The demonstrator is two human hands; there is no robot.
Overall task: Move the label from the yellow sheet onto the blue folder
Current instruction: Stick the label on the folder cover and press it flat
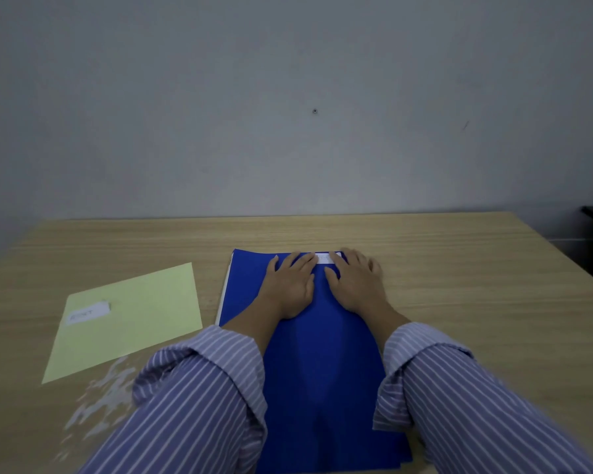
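— Where are we seeing the label (326, 258) lying?

— We are seeing it lying flat on the blue folder (317, 354), right at the far edge, a white strip with faint writing that we are not managing to read. Both hands are covering its ends, so only the middle is showing.

— And what are the hands doing?

— We are watching the left hand (292, 286) resting palm down on the folder, its fingers (300, 261) stretched out flat and close together, the tips pressing on the left end of the label. The right hand (356, 283) is lying flat too, fingers (351, 256) spread a little, lying over the right end. Neither hand is gripping anything — both are open and pressing down.

— What about the yellow sheet (131, 323)?

— We are finding it to the left of the folder, apart from it, turned at an angle on the bench (476, 285). Another white label (87, 313) is sitting on it near its left side, one end curling up slightly.

— Anything further out?

— We are noticing striped sleeves (202, 398) rolled back on both forearms, a pale edge showing along the folder's left side, a glossy patch on the wooden bench below the yellow sheet, and a plain grey wall (288, 97) behind.
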